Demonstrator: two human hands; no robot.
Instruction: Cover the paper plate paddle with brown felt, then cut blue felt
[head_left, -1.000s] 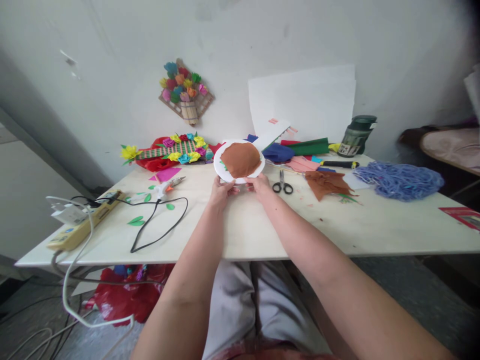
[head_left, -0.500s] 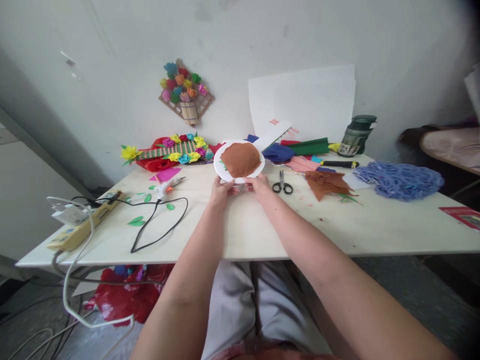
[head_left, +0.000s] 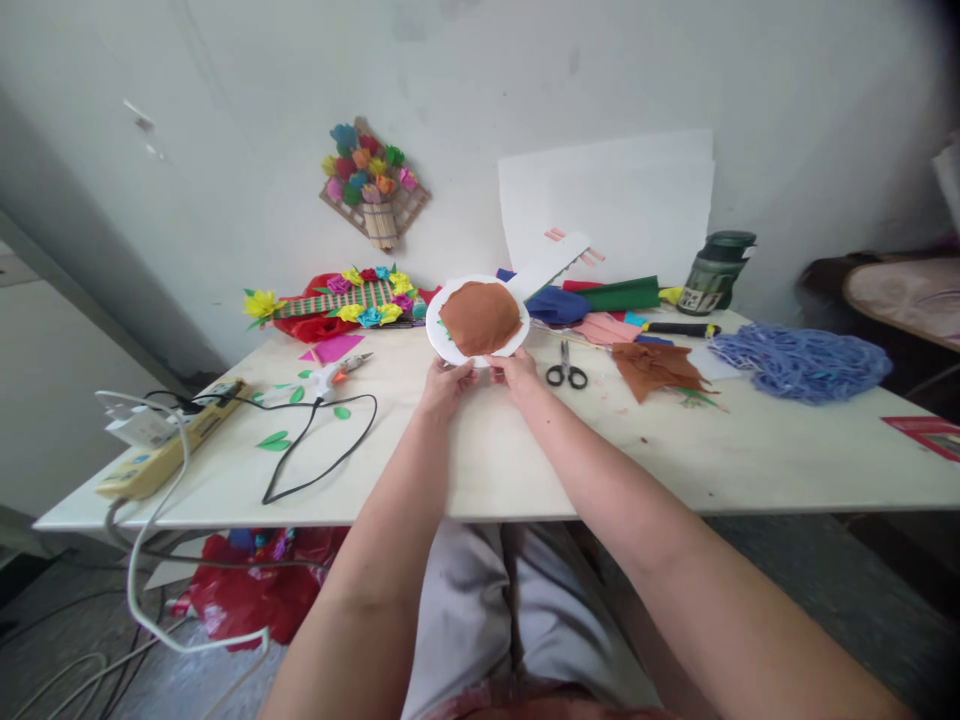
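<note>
A white banjo-shaped cutout [head_left: 550, 262] is tilted up between my hands, its long neck pointing to the far right with small pink strips at the end. Brown fabric [head_left: 480, 316] covers most of its round body. My left hand [head_left: 448, 385] grips the lower left rim, and my right hand [head_left: 514, 374] pinches the lower right rim. Black scissors [head_left: 566, 366] lie just right of my right hand. To the left rests a glue gun [head_left: 328, 380] with a black cord, among green paper leaves [head_left: 274, 441].
A flower-decorated guitar-shaped craft [head_left: 345, 302] lies at the back left. On the left edge sits a power strip [head_left: 172, 445]. Rightward are a brown fabric scrap [head_left: 656, 368], a utility knife [head_left: 681, 329], a dark green jar [head_left: 716, 272] and blue yarn [head_left: 802, 362].
Both hands keep the same hold on the banjo-shaped cutout, which stays almost still. The whole view shifts very slightly.
</note>
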